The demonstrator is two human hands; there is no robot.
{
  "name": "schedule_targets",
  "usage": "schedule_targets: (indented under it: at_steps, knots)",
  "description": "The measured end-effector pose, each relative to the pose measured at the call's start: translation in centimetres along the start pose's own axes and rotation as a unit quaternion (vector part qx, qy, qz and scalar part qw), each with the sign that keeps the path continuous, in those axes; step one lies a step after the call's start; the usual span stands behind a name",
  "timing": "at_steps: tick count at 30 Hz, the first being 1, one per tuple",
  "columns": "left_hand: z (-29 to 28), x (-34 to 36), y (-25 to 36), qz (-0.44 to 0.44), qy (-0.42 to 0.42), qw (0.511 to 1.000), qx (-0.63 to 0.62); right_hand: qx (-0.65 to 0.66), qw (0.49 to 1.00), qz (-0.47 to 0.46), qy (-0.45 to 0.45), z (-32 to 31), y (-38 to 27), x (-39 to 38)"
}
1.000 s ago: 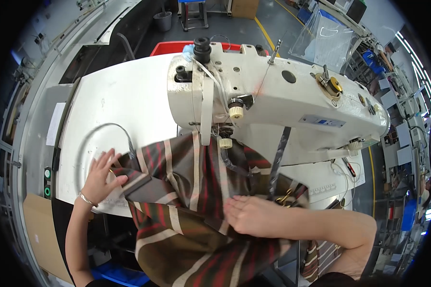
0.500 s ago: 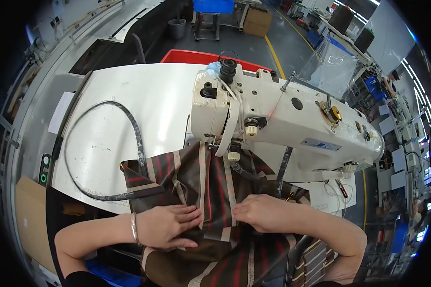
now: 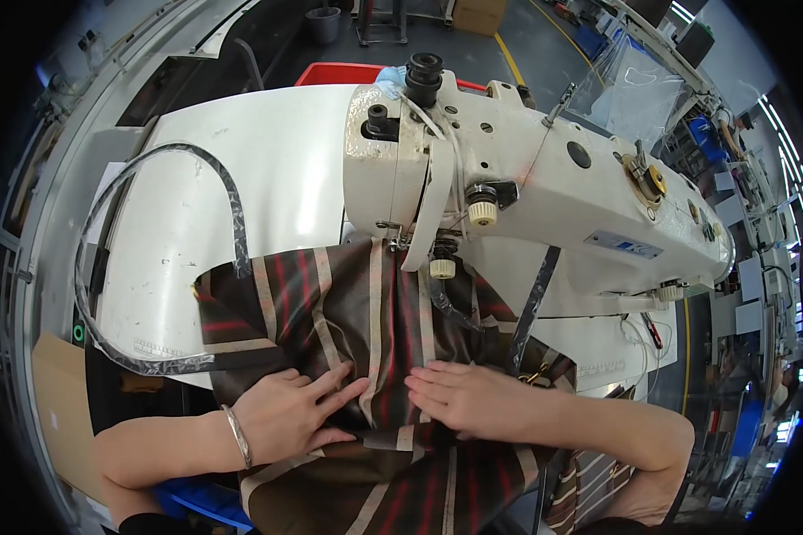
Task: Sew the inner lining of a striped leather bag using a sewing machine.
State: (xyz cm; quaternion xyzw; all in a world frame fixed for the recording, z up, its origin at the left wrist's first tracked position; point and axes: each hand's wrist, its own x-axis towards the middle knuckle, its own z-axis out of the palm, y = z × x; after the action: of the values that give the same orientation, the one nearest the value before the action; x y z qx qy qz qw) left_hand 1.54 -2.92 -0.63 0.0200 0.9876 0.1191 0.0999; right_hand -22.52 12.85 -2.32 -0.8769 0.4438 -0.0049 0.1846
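Observation:
A brown fabric piece with red and cream stripes lies bunched under the needle area of a white sewing machine and hangs over the front edge. My left hand, with a silver bangle, rests on it left of centre, fingers spread. My right hand lies flat on it right of centre, fingers stretched out, a little apart from the left. A grey mottled strap loops across the left tabletop into the fabric. Another strap stands up at the right, near brass hardware. The needle itself is too small to make out.
The white tabletop has a cardboard sheet at its left. Behind stand a red bin, a grey bucket and a cardboard box. Scissors lie at the right. Workbenches line the right aisle.
My left hand has moved from the fabric's left corner down and right toward its middle. My right hand has shifted only slightly. The grey loop sits differently, spreading wider on the left tabletop.

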Motion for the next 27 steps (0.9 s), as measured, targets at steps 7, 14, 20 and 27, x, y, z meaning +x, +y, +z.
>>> schedule_targets:
  at_steps: [7,14,20,27]
  knots:
    - [-2.4,-0.7,-1.8,-0.042,-0.088,0.995,0.030,0.076,0.997,-0.001,-0.010,-0.9,1.4,0.6]
    - [0.1,1.4,-1.9,0.015,0.116,0.991,-0.069,-0.091,0.992,0.010,0.088,0.2,-1.3,0.8]
    - [-0.5,1.9,-2.6,0.091,0.045,0.994,-0.028,-0.024,0.992,-0.024,0.124,1.5,-0.9,0.2]
    - [-3.4,8.7,-5.6,-0.089,-0.002,0.929,-0.359,-0.073,0.991,-0.023,0.108,0.6,-1.4,0.3]
